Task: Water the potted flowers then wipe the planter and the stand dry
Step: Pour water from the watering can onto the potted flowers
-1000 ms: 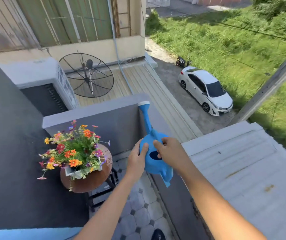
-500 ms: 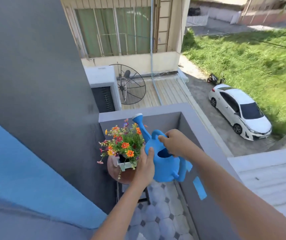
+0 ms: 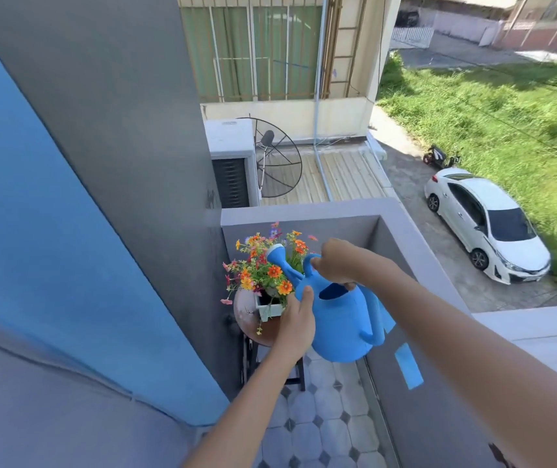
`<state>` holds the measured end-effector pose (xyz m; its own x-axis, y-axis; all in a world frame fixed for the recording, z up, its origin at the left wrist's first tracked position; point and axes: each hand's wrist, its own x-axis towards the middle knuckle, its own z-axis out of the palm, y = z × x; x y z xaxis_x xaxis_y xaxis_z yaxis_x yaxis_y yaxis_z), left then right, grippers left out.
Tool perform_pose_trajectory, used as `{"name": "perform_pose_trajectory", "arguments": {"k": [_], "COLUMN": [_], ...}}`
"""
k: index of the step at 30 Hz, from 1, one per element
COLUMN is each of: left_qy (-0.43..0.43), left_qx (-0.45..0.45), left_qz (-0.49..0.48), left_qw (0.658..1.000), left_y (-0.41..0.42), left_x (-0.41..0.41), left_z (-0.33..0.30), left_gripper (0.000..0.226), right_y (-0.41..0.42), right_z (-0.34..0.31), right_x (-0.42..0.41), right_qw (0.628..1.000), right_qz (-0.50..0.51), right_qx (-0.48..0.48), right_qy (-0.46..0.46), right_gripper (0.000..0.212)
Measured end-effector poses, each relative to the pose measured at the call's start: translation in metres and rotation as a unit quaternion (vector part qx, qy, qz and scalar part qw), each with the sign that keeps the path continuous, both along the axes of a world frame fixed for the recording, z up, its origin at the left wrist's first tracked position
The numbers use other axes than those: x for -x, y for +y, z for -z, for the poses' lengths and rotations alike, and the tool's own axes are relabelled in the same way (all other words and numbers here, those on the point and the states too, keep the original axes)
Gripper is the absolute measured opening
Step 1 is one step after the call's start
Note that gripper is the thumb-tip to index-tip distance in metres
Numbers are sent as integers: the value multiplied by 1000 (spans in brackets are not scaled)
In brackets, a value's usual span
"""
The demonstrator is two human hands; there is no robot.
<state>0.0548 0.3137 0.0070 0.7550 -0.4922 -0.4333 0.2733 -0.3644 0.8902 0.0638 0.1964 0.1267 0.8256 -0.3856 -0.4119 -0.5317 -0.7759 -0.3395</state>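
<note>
A blue watering can (image 3: 341, 325) hangs over the balcony corner, its spout tip (image 3: 276, 252) among the orange and red flowers (image 3: 263, 271). My right hand (image 3: 336, 263) grips the can's top handle. My left hand (image 3: 299, 319) presses against the can's left side, supporting it. The flowers grow from a small pale planter (image 3: 268, 309) that sits on a round brown stand top (image 3: 245, 309) with dark legs. No water stream is visible.
A grey parapet wall (image 3: 304, 214) closes the balcony at the back and right. A grey and blue wall (image 3: 101, 197) runs along the left. The floor has pale octagonal tiles (image 3: 307, 434). Blue tape strips (image 3: 408, 366) stick to the parapet's inner face.
Both hands carried the watering can left and forward from the parapet side until its spout reached the flowers. My view turned left with it.
</note>
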Motion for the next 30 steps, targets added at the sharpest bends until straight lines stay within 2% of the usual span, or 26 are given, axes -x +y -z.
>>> {"name": "perform_pose_trajectory", "arguments": {"k": [9, 15, 19, 22, 26, 30], "left_qy": [40, 47, 48, 43, 37, 33], "left_qx": [17, 13, 22, 21, 9, 0], "left_qz": [1, 24, 43, 54, 63, 59], "left_qw": [999, 999, 998, 997, 997, 998], "left_y": [2, -12, -27, -40, -63, -66], "left_x": [-2, -5, -3, -3, -2, 1], "left_z": [-21, -23, -24, -11, 29, 24], "left_gripper": [63, 93, 98, 94, 105, 105], "right_y": [0, -14, -27, -36, -48, -50], "right_z": [-8, -13, -12, -13, -12, -15], "right_x": [-12, -10, -2, 1, 2, 3], "right_qw": [999, 999, 996, 995, 993, 993], "right_qz": [0, 15, 48, 59, 67, 64], "right_qx": [37, 49, 52, 65, 77, 80], "right_qy": [-6, 10, 46, 53, 65, 55], "right_gripper": [33, 32, 29, 28, 23, 22]}}
